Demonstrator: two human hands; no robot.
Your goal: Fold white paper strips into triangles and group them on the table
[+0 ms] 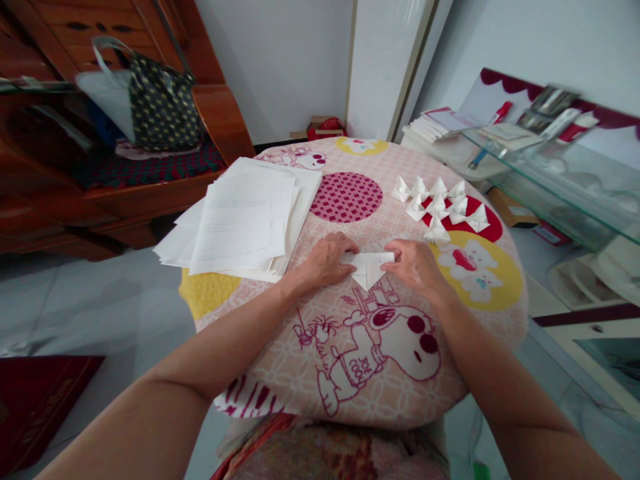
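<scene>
A folded sheet of white paper (367, 269) lies near the middle of the table, its point toward me and a straight folded band along its far edge. My left hand (330, 259) pinches its left end between thumb and fingers. The right end is gripped by my right hand (413, 264) in the same way. Beyond my right hand stand several small folded paper boats (437, 206), grouped in rough rows. To the left of my left hand rests a stack of paper sheets (245, 217), the top ones carrying faint print.
A patterned cloth (280, 347) covers the round table. At right, a glass shelf (565, 173) holds cups, a red pen and papers. A wooden bench (150, 200) with a dotted bag (163, 103) stands at left. Behind the table is a wall.
</scene>
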